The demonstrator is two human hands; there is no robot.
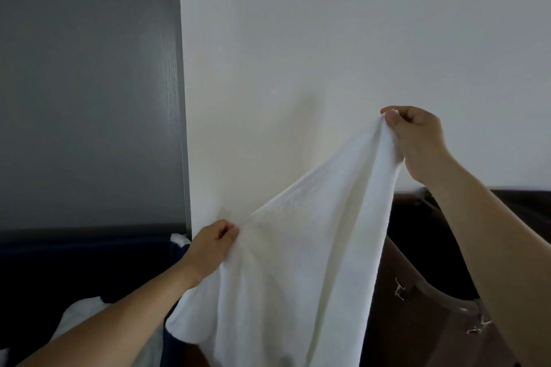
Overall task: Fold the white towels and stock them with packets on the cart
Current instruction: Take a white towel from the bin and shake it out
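The white towel [298, 262] hangs in the air before the wall, well off any surface. The right hand [417, 140] pinches one corner high, and the left hand [211, 244] pinches the edge lower, likely spreading it to find corners for folding.
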